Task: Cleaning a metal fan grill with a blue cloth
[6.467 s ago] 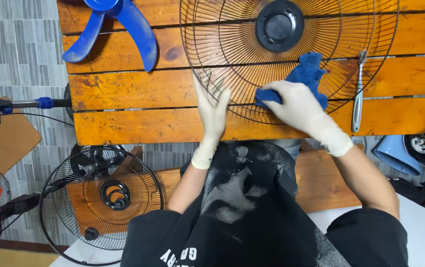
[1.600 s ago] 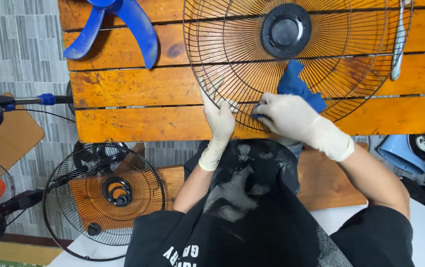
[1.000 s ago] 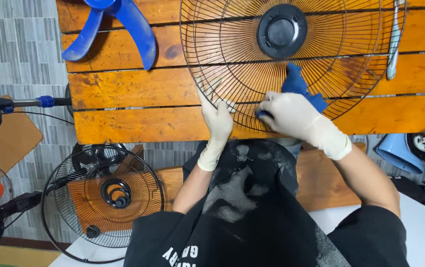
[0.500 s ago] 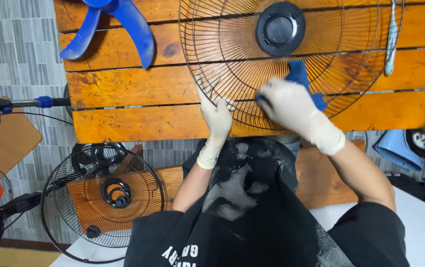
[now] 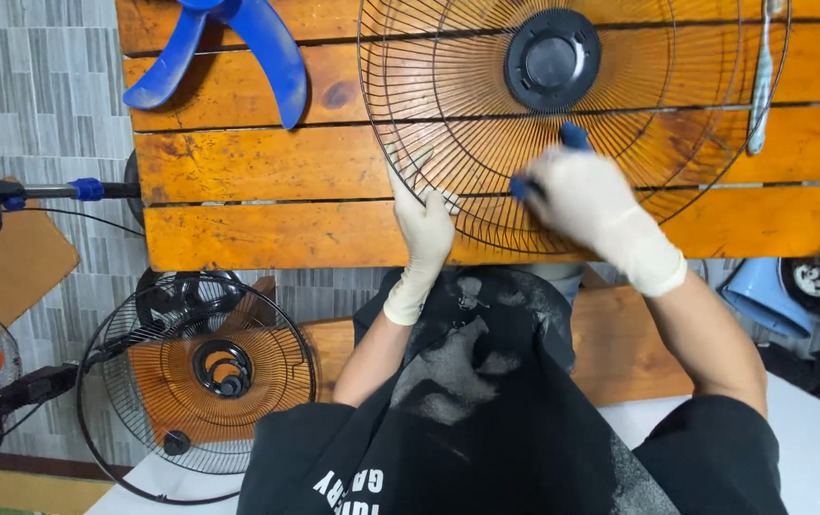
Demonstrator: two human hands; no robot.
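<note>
A round black wire fan guard (image 5: 486, 95) with a black centre cap lies on an orange wooden plank table (image 5: 257, 172). My left hand (image 5: 421, 227), in a pale glove, grips the guard's near left rim. My right hand (image 5: 586, 200), also gloved, presses a blue cloth (image 5: 573, 136) onto the wires just below the centre cap. Most of the cloth is hidden under the hand.
A blue fan blade (image 5: 228, 48) lies at the table's back left. A toothbrush (image 5: 761, 86) rests on the guard's right side. On the floor at left sit another fan guard (image 5: 202, 381), a fan stand (image 5: 9, 195) and other fan parts; a light blue part (image 5: 758, 296) lies at right.
My right hand has rubbed the blue cloth up the wires from the near rim toward the centre cap, covering more of the cloth. The left hand has stayed on the rim.
</note>
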